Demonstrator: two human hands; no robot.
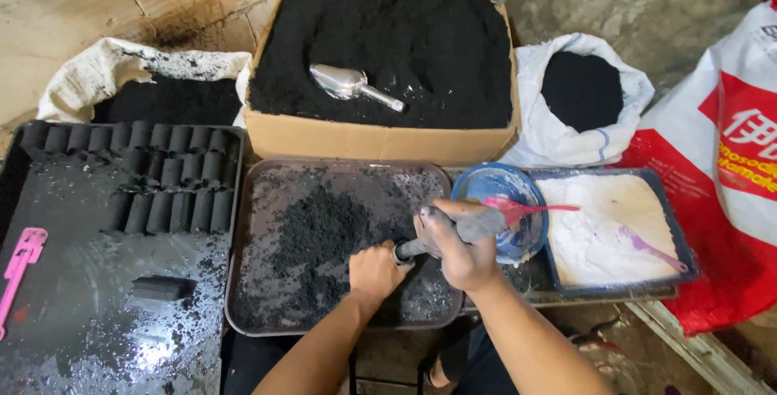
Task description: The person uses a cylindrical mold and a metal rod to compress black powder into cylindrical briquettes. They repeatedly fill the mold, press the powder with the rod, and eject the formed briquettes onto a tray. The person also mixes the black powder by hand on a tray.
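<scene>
My right hand point(457, 245) grips a grey metal tube point(486, 223) dusted with black powder, held slanted over the right side of a dark tray point(243, 282). My left hand point(376, 269) is closed around the tube's lower end, right above the tray. Loose black powder point(324, 229) lies spread across that tray. Both hands are smeared black.
A cardboard box point(372, 140) heaped with black powder holds a metal scoop point(348, 83). Left tray point(73, 282) carries rows of black cylinders point(162, 176) and a pink tool point(20, 261). A blue bowl point(502, 193) with pink spoon, a white-powder tray point(607, 229), sacks behind.
</scene>
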